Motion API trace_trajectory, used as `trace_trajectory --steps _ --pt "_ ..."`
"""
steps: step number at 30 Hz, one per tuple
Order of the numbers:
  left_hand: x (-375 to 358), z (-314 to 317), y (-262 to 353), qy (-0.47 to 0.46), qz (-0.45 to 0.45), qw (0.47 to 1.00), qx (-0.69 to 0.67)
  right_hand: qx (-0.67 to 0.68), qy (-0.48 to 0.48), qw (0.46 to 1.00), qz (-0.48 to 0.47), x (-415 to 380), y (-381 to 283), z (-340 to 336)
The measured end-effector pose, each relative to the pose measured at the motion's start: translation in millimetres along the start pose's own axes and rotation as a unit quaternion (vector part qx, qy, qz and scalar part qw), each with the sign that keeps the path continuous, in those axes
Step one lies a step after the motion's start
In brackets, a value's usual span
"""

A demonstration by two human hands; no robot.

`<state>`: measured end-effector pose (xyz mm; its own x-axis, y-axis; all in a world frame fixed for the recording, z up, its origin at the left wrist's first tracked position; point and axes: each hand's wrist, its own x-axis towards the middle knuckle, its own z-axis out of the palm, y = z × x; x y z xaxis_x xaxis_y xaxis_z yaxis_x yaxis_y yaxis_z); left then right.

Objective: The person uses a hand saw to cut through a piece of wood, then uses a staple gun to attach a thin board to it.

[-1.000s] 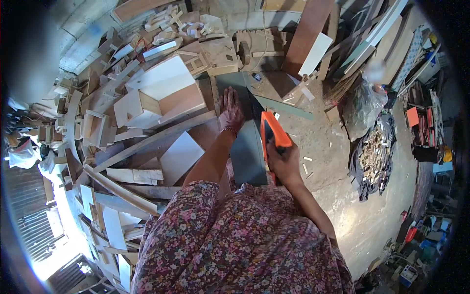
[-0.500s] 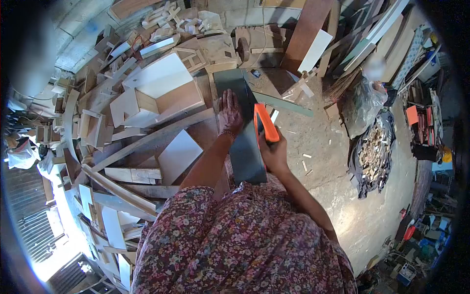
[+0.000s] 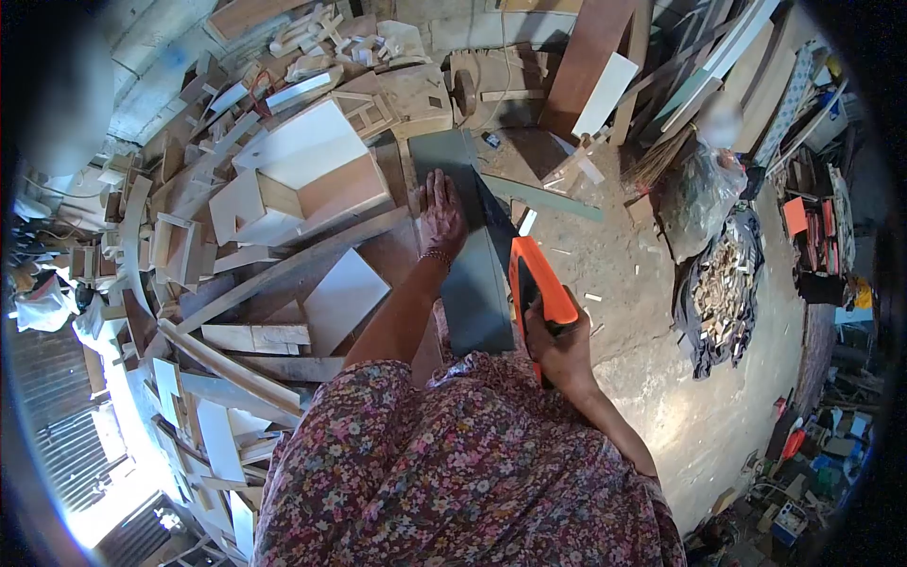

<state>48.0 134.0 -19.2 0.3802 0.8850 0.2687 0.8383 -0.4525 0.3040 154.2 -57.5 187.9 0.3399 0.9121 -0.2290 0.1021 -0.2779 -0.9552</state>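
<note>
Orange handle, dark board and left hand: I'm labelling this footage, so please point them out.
Orange handle point(image 3: 545, 276): head view, the upper orange part.
Dark board point(image 3: 475, 302): head view, top face, near end.
Left hand point(image 3: 442, 225): head view, back of the hand.

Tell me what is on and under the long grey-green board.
The left hand lies flat on the board; the right hand holds an orange-handled saw at its edge. What lies directly beneath is covered by the board.

Left hand point(image 3: 442, 222) on board point(image 3: 474, 300); saw point(image 3: 545, 280) right of it, seemingly touching.
</note>
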Motion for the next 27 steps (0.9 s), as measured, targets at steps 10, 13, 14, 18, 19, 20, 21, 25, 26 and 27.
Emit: trace_trajectory --steps 10,13,14,18,19,20,21,25,26,27 --pt "-2 -22 11 -0.061 -0.031 0.997 -0.023 0.009 0.005 0.999 -0.035 70 53 34" --pt "0 -28 12 -0.081 -0.036 0.996 -0.016 -0.112 0.042 0.981 -0.150 91 56 44" --pt "0 -29 14 -0.078 -0.030 0.996 -0.017 -0.082 0.034 0.990 -0.105 89 54 42" --pt "3 -25 20 -0.076 -0.024 0.997 0.002 -0.038 0.051 0.995 -0.072 78 52 37" --pt "0 -19 19 -0.048 -0.011 0.998 -0.033 -0.080 0.074 0.988 -0.113 73 48 37" --pt "-4 -12 17 -0.052 -0.014 0.998 -0.032 -0.080 0.071 0.988 -0.108 72 51 36" --pt "-3 -11 20 -0.053 -0.011 0.998 -0.022 -0.051 0.055 0.993 -0.089 73 54 33" --pt "5 -13 25 -0.060 -0.020 0.998 0.008 -0.004 0.026 0.998 -0.061 86 69 24" --pt "4 -13 25 -0.064 -0.038 0.997 0.014 0.013 0.012 0.999 -0.047 85 72 23" --pt "3 -14 25 -0.065 -0.035 0.997 0.014 0.014 0.014 0.999 -0.046 85 70 24"
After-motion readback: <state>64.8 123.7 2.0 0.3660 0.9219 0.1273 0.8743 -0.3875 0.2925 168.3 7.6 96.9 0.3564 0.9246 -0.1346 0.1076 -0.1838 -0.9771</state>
